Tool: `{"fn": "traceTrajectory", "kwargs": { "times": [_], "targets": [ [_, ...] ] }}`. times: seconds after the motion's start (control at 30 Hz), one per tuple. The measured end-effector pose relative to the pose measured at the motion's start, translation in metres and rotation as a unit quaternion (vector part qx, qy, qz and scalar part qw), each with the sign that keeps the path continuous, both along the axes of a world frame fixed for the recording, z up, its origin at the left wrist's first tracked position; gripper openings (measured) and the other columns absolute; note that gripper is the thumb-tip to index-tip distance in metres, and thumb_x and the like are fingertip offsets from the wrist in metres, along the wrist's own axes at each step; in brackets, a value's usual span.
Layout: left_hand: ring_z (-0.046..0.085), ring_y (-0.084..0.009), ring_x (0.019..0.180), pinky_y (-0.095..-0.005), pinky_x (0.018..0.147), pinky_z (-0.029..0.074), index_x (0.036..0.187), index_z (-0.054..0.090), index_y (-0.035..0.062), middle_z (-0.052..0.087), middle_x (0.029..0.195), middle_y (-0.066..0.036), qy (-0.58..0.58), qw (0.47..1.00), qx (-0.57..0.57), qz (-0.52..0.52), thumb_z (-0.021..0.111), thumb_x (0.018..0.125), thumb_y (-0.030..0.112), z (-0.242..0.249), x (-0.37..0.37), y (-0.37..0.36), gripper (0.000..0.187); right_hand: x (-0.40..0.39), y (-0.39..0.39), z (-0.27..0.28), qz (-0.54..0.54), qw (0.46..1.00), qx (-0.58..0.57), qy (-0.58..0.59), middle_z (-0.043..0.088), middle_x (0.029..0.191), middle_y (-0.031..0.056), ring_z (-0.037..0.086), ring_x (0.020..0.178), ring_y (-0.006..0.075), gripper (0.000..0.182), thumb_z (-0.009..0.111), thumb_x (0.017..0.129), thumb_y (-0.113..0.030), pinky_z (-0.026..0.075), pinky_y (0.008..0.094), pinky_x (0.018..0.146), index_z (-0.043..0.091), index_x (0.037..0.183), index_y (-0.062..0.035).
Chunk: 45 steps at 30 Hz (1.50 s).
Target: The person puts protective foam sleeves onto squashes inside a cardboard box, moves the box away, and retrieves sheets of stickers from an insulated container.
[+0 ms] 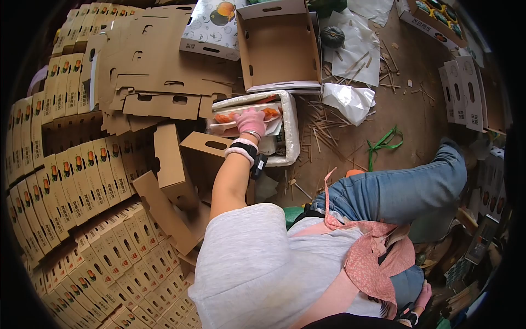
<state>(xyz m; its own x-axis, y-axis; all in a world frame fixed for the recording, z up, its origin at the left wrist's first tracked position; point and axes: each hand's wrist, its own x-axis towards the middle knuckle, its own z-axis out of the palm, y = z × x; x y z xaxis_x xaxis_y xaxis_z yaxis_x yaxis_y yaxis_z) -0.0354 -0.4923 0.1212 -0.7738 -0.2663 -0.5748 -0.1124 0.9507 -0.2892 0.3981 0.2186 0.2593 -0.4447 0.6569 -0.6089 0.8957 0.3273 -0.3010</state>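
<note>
The left hand (251,122) wears a pink glove and reaches into a white foam box (291,131). Its fingers touch a pale, flat thing with orange on it (270,113) that lies inside the box, up near the top. The fingers bend down over it, but I cannot tell if its grip is clenched or just resting there. The right hand (423,296) is pink too, low down by the jeans — only a bit of it shows, so I cannot tell what its grip is doing.

The foam box sits on the brown floor (408,101). Just above it in the view is a big open box (280,46), brown inside. To the left lie flat sheets of cardboard (164,60), and past them are many rows of boxes (82,164) with orange pictures. To the right are lots of thin sticks (323,129), a crinkly white sheet (350,103) and a green ribbon (384,143). A dark green pumpkin (332,37) sits farther up — near some white paper (359,49).
</note>
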Motion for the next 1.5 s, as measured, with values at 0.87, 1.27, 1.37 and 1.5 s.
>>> {"fn": "traceTrajectory", "kwargs": {
  "times": [0.87, 1.27, 1.37, 1.5],
  "targets": [
    [0.062, -0.0308, 0.085, -0.0411, 0.077, 0.048, 0.094, 0.066, 0.012, 0.064, 0.088, -0.017, 0.265, 0.962, 0.003, -0.064, 0.057, 0.082, 0.031, 0.199, -0.07, -0.028, 0.024, -0.019, -0.032, 0.002, 0.144, 0.966, 0.215, -0.014, 0.058, 0.091, 0.0167, 0.055, 0.085, 0.0319, 0.025, 0.058, 0.083, -0.025, 0.043, 0.0363, 0.078, 0.058, 0.096, -0.003],
    [0.057, -0.0082, 0.066, -0.0218, 0.062, 0.046, 0.094, 0.063, 0.0002, 0.063, 0.076, 0.0, 0.106, 0.483, 0.848, -0.193, 0.063, 0.084, 0.019, 0.313, -0.075, 0.255, 0.021, -0.273, -0.195, 0.056, 0.123, 0.721, -0.283, 0.621, 0.043, 0.13, 0.0095, 0.042, 0.118, 0.0202, 0.079, 0.073, 0.072, -0.017, 0.034, 0.0343, 0.098, 0.028, 0.135, -0.0045],
    [0.052, -0.0037, 0.062, -0.0192, 0.055, 0.041, 0.09, 0.064, 0.0031, 0.061, 0.075, 0.001, 0.003, 0.473, 0.869, -0.148, 0.065, 0.083, 0.02, 0.3, -0.078, 0.347, 0.018, -0.286, -0.176, 0.062, 0.054, 0.695, -0.311, 0.646, 0.049, 0.123, 0.0067, 0.047, 0.111, 0.0161, 0.072, 0.074, 0.072, -0.014, 0.038, 0.0308, 0.093, 0.033, 0.13, -0.0028],
    [0.053, -0.0053, 0.063, -0.0212, 0.051, 0.043, 0.086, 0.062, 0.0028, 0.06, 0.075, 0.0, -0.112, 0.483, 0.861, -0.111, 0.067, 0.082, 0.02, 0.264, -0.08, 0.483, 0.019, -0.241, -0.129, 0.086, -0.087, 0.706, -0.155, 0.685, 0.06, 0.102, 0.0033, 0.057, 0.092, 0.0108, 0.044, 0.068, 0.077, -0.006, 0.045, 0.0234, 0.081, 0.047, 0.115, -0.0003]
  ]
}}
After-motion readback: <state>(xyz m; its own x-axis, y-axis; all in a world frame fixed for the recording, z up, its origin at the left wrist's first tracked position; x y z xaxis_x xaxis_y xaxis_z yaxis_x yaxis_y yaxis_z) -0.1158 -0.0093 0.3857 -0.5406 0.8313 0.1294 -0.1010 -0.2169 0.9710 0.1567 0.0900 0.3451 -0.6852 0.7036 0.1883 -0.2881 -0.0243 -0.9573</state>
